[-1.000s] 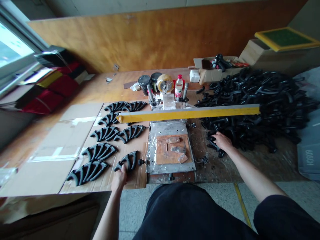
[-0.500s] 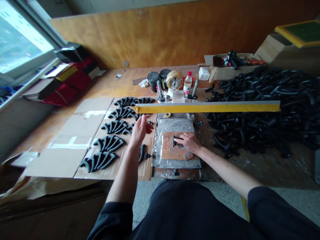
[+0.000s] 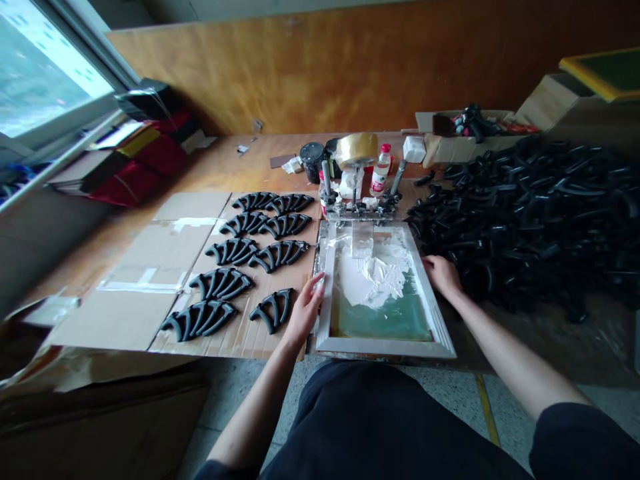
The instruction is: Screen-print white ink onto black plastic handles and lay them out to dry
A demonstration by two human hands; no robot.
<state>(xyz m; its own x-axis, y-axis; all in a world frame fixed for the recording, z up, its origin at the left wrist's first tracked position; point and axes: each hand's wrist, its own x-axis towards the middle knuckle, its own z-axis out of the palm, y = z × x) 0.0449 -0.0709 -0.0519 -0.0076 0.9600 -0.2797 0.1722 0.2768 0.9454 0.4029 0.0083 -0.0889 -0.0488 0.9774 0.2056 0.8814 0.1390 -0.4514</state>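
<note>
A screen printing frame (image 3: 326,327) lies flat in front of me, its green mesh (image 3: 383,327) partly covered with white paste (image 3: 370,280). My left hand (image 3: 306,308) is at the frame's left side, with fingers and thumb against its edge. Just beyond the right side is my right hand (image 3: 441,273), fingers loosely bent and pointing at the frame; nothing shows in them. A metal squeegee-like plate (image 3: 363,240) hangs over the paste from the clamp bar (image 3: 360,212). The board and black part under the frame are hidden.
Curved black handles (image 3: 220,283) lie in rows on cardboard (image 3: 135,267) at left. A large heap of black parts (image 3: 540,213) covers the right side. Behind the clamp stand a tape roll (image 3: 357,150), a bottle (image 3: 381,170) and a dark tub (image 3: 313,160).
The frame has swung down from its raised, edge-on position to lie flat. My left hand came down and right with it. My right hand left the small black part and moved right.
</note>
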